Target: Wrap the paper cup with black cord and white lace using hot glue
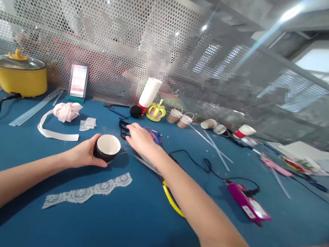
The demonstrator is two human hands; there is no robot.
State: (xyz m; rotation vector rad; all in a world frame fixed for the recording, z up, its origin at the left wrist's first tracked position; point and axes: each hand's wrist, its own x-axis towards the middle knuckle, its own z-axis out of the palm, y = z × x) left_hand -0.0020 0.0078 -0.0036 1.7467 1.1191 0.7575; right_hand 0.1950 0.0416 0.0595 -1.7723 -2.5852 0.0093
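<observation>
My left hand [87, 152] is wrapped round the side of a small cup [105, 156] with a black outside and a white inside, its opening facing up. With fingers bent down and together, my right hand [139, 137] is at a loose bundle of black cord [123, 129], which it appears to grip; the fingertips are partly hidden. A blue glue gun [156, 136] lies just behind that hand. Under my right forearm are scissors with yellow handles [171, 200], partly covered. A strip of white lace [89, 193] lies flat in front of the cup.
A pale ribbon roll [67, 112] and a yellow electric pot [19, 77] stand at the left. Along the back are a black yarn ball [136, 112], stacked paper cups [149, 92], a yellow crown-like piece [156, 111] and small baskets [174, 115]. A purple power strip [248, 203] with its cord lies right.
</observation>
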